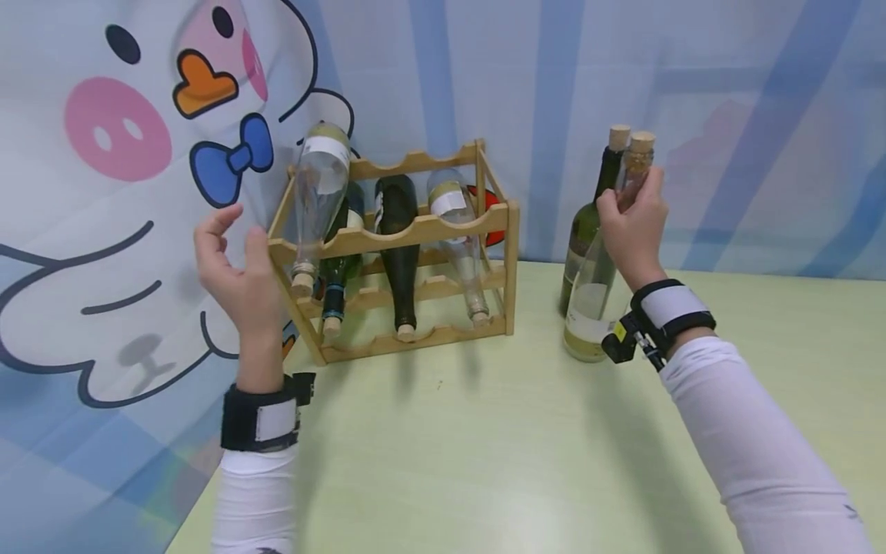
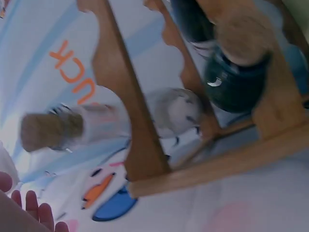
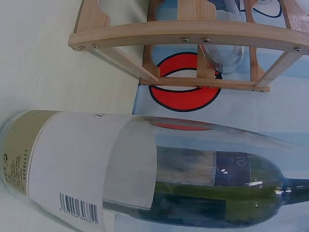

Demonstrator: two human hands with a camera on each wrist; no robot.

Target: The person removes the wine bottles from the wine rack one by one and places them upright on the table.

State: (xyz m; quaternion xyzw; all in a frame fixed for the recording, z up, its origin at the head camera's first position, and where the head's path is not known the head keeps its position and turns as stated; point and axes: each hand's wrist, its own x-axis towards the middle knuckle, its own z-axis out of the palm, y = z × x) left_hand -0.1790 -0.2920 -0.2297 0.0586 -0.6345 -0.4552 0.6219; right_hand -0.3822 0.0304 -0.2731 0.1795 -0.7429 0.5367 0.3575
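Observation:
My right hand (image 1: 633,231) grips the neck of a clear glass bottle (image 1: 588,312) with a cork (image 1: 642,141). That bottle stands upright, with a white and gold label; the right wrist view shows its label (image 3: 72,159) large. Just behind it is a green wine bottle (image 1: 581,231), also corked. My left hand (image 1: 238,269) is raised beside the rack's left end, fingers parted and holding nothing. Nearest to it, a clear corked bottle (image 1: 321,185) lies on the rack's top tier, neck toward me. In the left wrist view, my left fingertips (image 2: 31,205) show below this bottle's cork (image 2: 38,132).
A wooden wine rack (image 1: 415,231) stands at the back left of the pale table (image 1: 443,446). Lower in it lie a green bottle (image 1: 339,269), a dark bottle (image 1: 398,261) and another clear bottle (image 1: 460,246). A printed cartoon backdrop (image 1: 595,61) hangs close behind.

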